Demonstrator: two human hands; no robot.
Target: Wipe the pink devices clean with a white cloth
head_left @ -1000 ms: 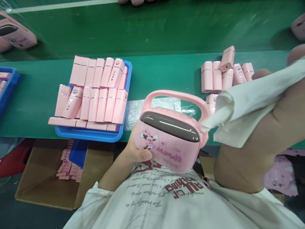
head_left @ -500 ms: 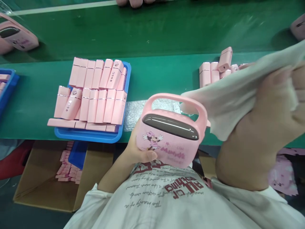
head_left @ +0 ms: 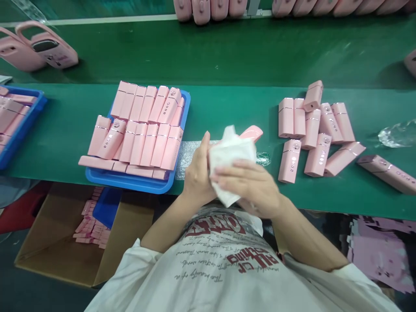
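A white cloth [head_left: 231, 154] covers nearly all of the pink handled device in front of my chest. My left hand [head_left: 197, 180] grips that device from its left side, the thumb pointing up. With fingers laid over the cloth, my right hand [head_left: 248, 186] presses it against the device. Past the cloth pokes a rounded pink piece [head_left: 252, 132]; whether it belongs to the device or lies behind it, I cannot tell. Beneath the hands, a clear plastic wrap [head_left: 185, 160] rests on the green table [head_left: 224, 102].
Left of my hands, a blue tray [head_left: 156, 185] holds rows of pink box-shaped units [head_left: 139, 141]. Several loose units [head_left: 313, 128] lie to the right. Two pink handled devices [head_left: 53, 50] stand at the back left. Below the table is an open cardboard box [head_left: 61, 242].
My right hand and the cloth have come in from the right onto the device. The device has turned, so its printed front and dark panel no longer show. The view has shifted.
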